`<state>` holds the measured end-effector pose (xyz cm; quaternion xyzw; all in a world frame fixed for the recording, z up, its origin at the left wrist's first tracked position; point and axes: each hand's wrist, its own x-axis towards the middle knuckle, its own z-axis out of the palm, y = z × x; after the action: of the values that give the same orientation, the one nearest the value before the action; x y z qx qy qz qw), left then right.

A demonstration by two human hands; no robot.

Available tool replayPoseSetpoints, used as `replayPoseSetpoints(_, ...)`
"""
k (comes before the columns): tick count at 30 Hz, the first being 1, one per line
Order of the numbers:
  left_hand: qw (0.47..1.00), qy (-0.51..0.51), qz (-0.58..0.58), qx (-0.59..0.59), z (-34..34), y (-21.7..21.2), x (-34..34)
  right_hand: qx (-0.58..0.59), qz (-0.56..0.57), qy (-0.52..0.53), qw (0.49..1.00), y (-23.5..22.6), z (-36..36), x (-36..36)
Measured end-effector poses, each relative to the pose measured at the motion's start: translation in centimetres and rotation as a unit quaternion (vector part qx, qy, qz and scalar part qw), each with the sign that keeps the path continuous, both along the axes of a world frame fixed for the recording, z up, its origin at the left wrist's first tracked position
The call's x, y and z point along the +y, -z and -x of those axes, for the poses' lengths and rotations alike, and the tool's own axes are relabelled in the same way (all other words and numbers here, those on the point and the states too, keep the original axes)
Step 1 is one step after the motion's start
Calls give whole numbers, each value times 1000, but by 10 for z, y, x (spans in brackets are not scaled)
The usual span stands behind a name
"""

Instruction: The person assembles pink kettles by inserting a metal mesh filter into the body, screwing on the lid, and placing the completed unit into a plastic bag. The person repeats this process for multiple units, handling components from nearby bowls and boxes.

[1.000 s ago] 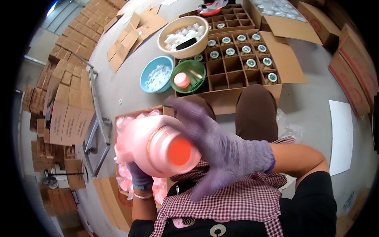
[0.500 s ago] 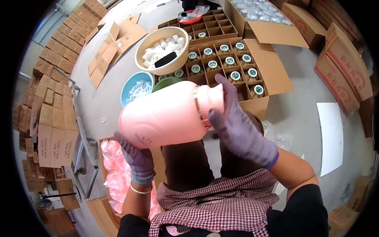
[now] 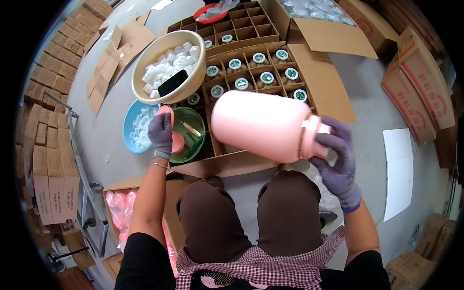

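Right hand (image 3: 338,162) is curled round a pink bottle (image 3: 261,126), seemingly uncapped; at 9 o'clock, a pink cap (image 3: 167,110) is gripped by the left hand (image 3: 161,133).

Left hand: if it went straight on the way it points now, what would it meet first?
Past the pink piece it holds, the left hand would probably meet the near wall of the cream basin. Depth is unclear here, so it might clear the rim instead.
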<state>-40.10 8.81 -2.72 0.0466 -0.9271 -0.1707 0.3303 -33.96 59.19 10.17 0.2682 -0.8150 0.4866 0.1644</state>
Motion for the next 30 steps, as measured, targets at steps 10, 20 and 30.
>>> replayPoseSetpoints(10,931,288,89,-208,83,14,178,-120,226,300,919,67,-1,113)
replayPoseSetpoints(20,868,205,120,-435,170,96,317,-187,243,317,898,74,-26,122)
replayPoseSetpoints(30,944,243,55,-214,-7,-219,212,-195,392,219,872,25,-63,122)
